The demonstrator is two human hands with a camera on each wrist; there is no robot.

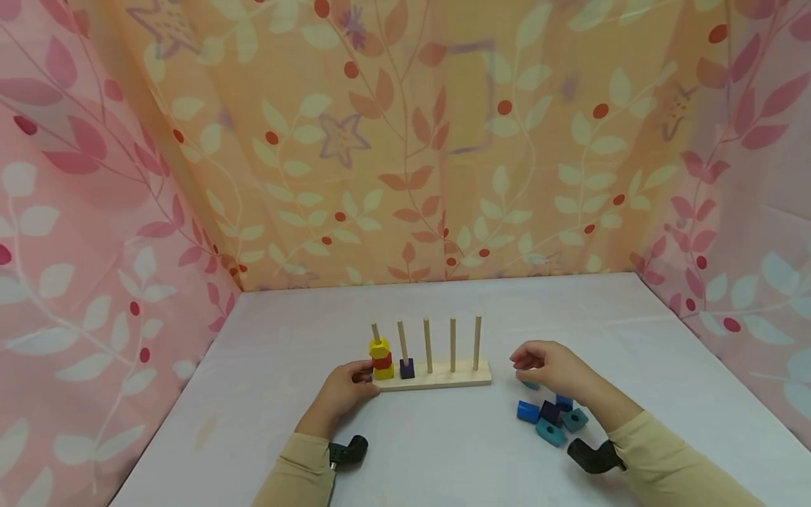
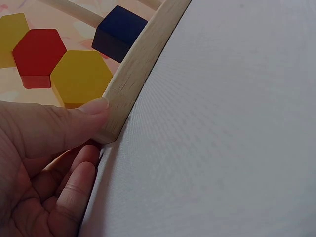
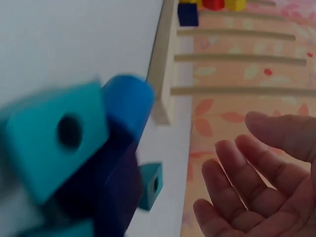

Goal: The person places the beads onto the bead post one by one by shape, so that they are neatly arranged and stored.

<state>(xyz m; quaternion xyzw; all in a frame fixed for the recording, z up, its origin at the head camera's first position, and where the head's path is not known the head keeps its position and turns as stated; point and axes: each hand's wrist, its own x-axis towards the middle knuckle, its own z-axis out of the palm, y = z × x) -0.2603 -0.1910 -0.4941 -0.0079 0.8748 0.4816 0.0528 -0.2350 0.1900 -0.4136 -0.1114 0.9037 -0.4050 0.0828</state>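
Note:
A wooden peg stand (image 1: 437, 380) with several upright pegs sits mid-table. My left hand (image 1: 345, 391) grips its left end, thumb (image 2: 94, 108) on the base edge and fingers curled below. The leftmost peg carries a yellow block (image 2: 83, 76), a red block (image 2: 39, 53) and another yellow block (image 1: 379, 347) on top. A dark blue square block (image 1: 407, 368) sits at the foot of the second peg. Relaxed and holding nothing, my right hand (image 1: 548, 366) hovers over a teal block (image 3: 151, 185), which it partly covers in the head view.
Loose blocks lie close together below my right hand: a blue cylinder (image 1: 528, 412), a dark cube (image 1: 550, 412), teal blocks with holes (image 1: 550, 432) and another blue piece (image 1: 564, 402). A white cloth covers the table (image 1: 437, 451). Patterned curtains (image 1: 405, 141) enclose its back and sides.

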